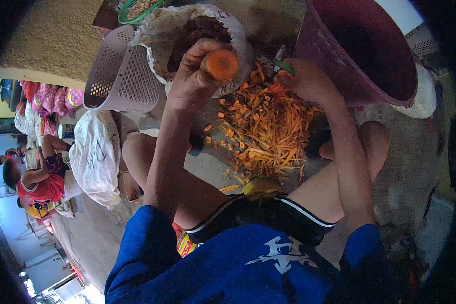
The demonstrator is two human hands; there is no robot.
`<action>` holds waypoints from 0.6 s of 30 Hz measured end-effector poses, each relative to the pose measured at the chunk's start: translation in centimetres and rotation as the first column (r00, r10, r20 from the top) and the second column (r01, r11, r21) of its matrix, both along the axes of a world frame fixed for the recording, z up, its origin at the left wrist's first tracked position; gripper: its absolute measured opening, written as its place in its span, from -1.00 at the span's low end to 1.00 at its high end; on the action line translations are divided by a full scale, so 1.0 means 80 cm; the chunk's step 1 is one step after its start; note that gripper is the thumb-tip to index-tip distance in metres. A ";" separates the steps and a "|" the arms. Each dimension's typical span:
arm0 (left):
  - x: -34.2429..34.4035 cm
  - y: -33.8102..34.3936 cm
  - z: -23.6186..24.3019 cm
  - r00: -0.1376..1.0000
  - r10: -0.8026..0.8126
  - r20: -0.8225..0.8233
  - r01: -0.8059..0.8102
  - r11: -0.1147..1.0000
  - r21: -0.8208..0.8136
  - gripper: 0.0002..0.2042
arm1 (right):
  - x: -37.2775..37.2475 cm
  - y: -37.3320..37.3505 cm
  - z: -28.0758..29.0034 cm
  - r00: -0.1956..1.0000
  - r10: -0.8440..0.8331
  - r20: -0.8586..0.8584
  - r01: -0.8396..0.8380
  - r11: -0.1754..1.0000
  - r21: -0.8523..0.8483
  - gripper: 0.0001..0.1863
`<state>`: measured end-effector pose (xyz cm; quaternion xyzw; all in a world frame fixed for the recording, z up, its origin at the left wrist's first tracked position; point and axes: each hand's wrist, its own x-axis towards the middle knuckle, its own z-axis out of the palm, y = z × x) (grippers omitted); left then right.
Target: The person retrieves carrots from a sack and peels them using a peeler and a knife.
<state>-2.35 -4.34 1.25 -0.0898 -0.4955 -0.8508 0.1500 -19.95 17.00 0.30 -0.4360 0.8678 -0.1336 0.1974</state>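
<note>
Head view, only one. My left hand [190, 76] is up in front of me, fingers [200, 50] wrapped tight round a carrot [221, 64]. The carrot's cut end faces the camera, so its long axis runs away from me into the palm. My right hand [309, 81] sits just to the right of it, lower, fingers curled shut on a small green-handled tool [283, 66], a peeler I think, blade hidden. The tool lies near the carrot, not touching, carrot to its left. Below both hands, a heap of orange peelings [268, 131] on the floor [207, 164] between my knees. Grey basket [119, 73] far left, sack [162, 35] behind the carrot, dark red bucket [359, 45] right.
</note>
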 end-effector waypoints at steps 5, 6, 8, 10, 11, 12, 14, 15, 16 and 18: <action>-0.010 0.001 0.048 0.999 -0.047 0.008 0.045 0.870 -0.492 -0.36 | 0.007 0.000 -0.014 0.997 0.071 -0.034 -0.071 0.997 0.010 -0.37; -0.018 0.005 0.057 0.997 -0.070 -0.015 0.038 0.704 -0.709 -0.42 | 0.000 0.004 -0.030 0.998 0.058 -0.037 -0.058 0.998 0.014 -0.37; -0.041 0.000 0.041 0.987 0.161 0.012 -0.099 0.665 -0.741 -0.48 | -0.009 0.009 -0.057 0.999 0.026 -0.019 -0.027 0.999 -0.033 -0.40; -0.049 -0.007 0.016 0.862 0.501 0.071 -0.338 0.674 -0.657 -0.59 | -0.011 0.021 -0.044 0.998 0.054 -0.043 -0.048 0.990 0.134 -0.42; -0.047 -0.016 0.003 0.858 0.509 0.070 -0.342 0.668 -0.661 -0.59 | -0.009 0.023 -0.026 0.994 0.089 -0.066 -0.067 0.955 0.289 -0.44; -0.048 -0.025 -0.013 0.821 0.547 0.165 -0.383 0.741 -0.551 -0.55 | -0.010 0.024 -0.011 0.993 0.097 -0.063 -0.075 0.955 0.286 -0.44; -0.056 -0.045 -0.066 0.777 0.570 0.269 -0.433 0.793 -0.429 -0.51 | -0.007 0.030 0.009 0.996 0.059 0.074 -0.078 0.953 0.292 -0.47; -0.069 -0.055 -0.100 0.771 0.532 0.350 -0.418 0.837 -0.352 -0.43 | -0.004 0.027 0.012 0.995 0.075 0.069 -0.091 0.954 0.286 -0.47; -0.075 -0.058 -0.133 0.761 0.485 0.430 -0.404 0.874 -0.271 -0.36 | -0.002 0.025 0.010 0.996 0.081 0.046 -0.089 0.970 0.224 -0.47; -0.076 -0.030 -0.187 0.794 0.345 0.501 -0.236 0.934 -0.269 -0.15 | -0.003 0.031 0.000 0.996 0.080 0.027 -0.084 0.981 0.173 -0.47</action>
